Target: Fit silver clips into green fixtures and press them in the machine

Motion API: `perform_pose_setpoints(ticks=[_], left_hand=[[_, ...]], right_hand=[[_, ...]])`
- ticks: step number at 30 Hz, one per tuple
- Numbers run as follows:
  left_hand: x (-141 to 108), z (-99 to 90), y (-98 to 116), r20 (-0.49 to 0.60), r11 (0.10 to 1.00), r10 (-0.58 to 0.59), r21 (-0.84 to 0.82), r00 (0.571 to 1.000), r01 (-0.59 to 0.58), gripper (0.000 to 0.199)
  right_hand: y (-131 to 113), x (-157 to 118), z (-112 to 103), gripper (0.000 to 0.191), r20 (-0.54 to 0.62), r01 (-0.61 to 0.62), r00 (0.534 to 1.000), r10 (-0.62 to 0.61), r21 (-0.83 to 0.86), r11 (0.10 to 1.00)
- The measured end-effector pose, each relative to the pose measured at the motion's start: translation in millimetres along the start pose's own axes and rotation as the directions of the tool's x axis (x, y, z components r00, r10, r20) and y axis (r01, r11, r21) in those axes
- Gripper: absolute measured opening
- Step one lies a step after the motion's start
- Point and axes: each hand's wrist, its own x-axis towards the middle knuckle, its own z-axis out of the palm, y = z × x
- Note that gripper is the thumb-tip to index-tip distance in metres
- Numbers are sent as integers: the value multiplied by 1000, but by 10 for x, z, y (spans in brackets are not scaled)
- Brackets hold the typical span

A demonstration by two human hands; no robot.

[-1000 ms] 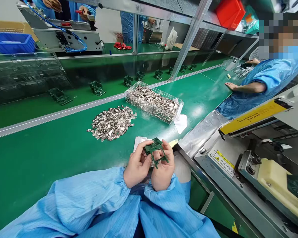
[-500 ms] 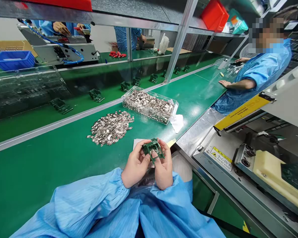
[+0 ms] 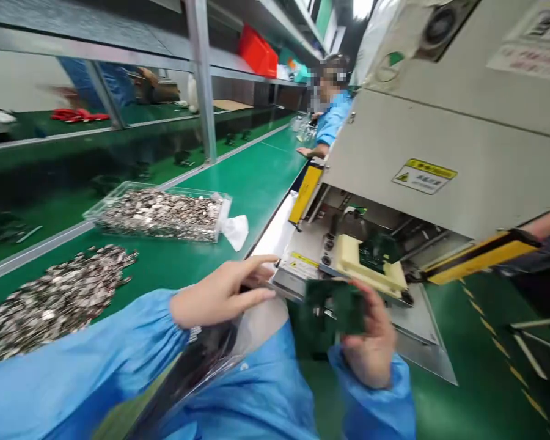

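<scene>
My right hand (image 3: pixel 371 339) grips a green circuit board (image 3: pixel 337 311) by its right edge, in front of the machine; the board is smeared by motion. My left hand (image 3: pixel 224 290) is apart from the board, its fingers stretched out to the right near the metal corner of the bench, and holds nothing. Beyond the held board, a cream-coloured fixture (image 3: pixel 348 260) sits on the machine's metal bed, with another dark green board (image 3: pixel 378 252) lying in it.
Left on the green bench (image 3: pixel 261 177) lie a heap of small metal parts (image 3: pixel 68 293) and a clear tray (image 3: pixel 222 223) full of similar parts. A white press machine (image 3: pixel 380 146) with yellow side bars (image 3: pixel 306 194) stands at right. A co-worker (image 3: pixel 334 116) sits farther along the bench.
The view has swung right towards the machine. My left hand has let go of the circuit board, and my right hand has carried it away from the bench to the machine's front.
</scene>
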Motion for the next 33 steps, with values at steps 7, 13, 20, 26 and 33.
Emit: perform_pose_setpoints(ticks=[7, 13, 20, 26, 33], left_hand=[[1681, 956, 177, 20, 948, 274, 165, 962, -273, 72], [2038, 1118, 181, -35, 996, 90, 20, 995, -89, 72], [1450, 482, 130, -96, 986, 166, 3, 981, -166, 54], [420, 25, -374, -75, 997, -12, 69, 997, 17, 52], [320, 225, -874, -20, 997, -51, 58, 998, 52, 56]], right_hand=[[122, 303, -1240, 66, -807, -129, 532, -256, -376, 918], [110, 628, -1346, 72, -482, -69, 867, -122, -359, 931], [178, 1245, -1279, 70, 14, -119, 988, 151, -548, 828], [224, 1243, -1233, 71, 141, -169, 948, 286, -540, 825], [205, 485, -1607, 67, -330, -249, 943, -36, -774, 582]])
